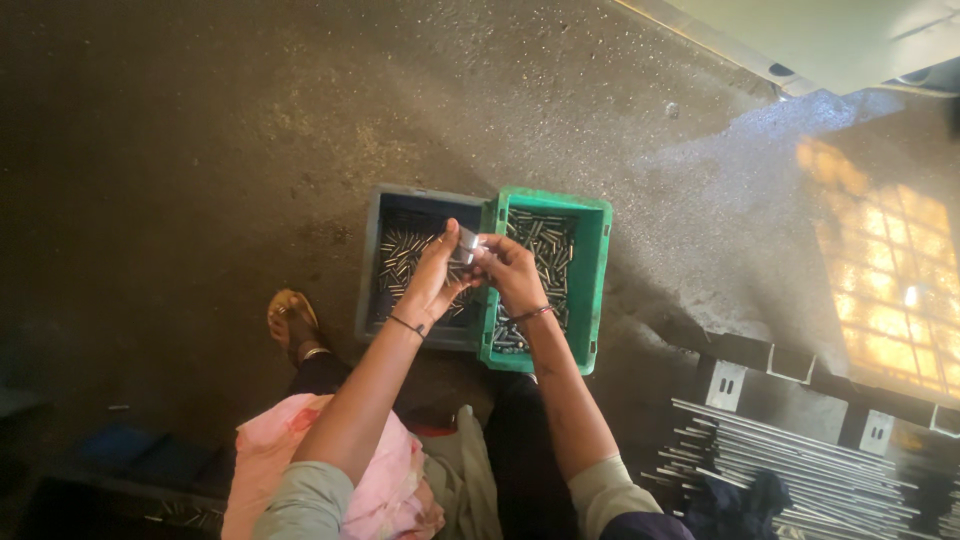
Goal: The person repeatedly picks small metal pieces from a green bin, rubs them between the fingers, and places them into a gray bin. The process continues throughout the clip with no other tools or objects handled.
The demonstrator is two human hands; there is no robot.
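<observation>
Hands meet above 2 crates on the floor: left hand [432, 275] and right hand [508, 268] both pinch a small metal piece [467, 243] over the grey crate [372, 262], beside the green crate [594, 270]; checking looks underway, and dropping it in a crate needs care.

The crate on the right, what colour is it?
Green crate, seen clearly in the head view.

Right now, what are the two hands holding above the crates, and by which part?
Both the left hand and the right hand pinch one small shiny metal piece with the fingertips, one at each side; the exact grip points are too small to tell.
</observation>
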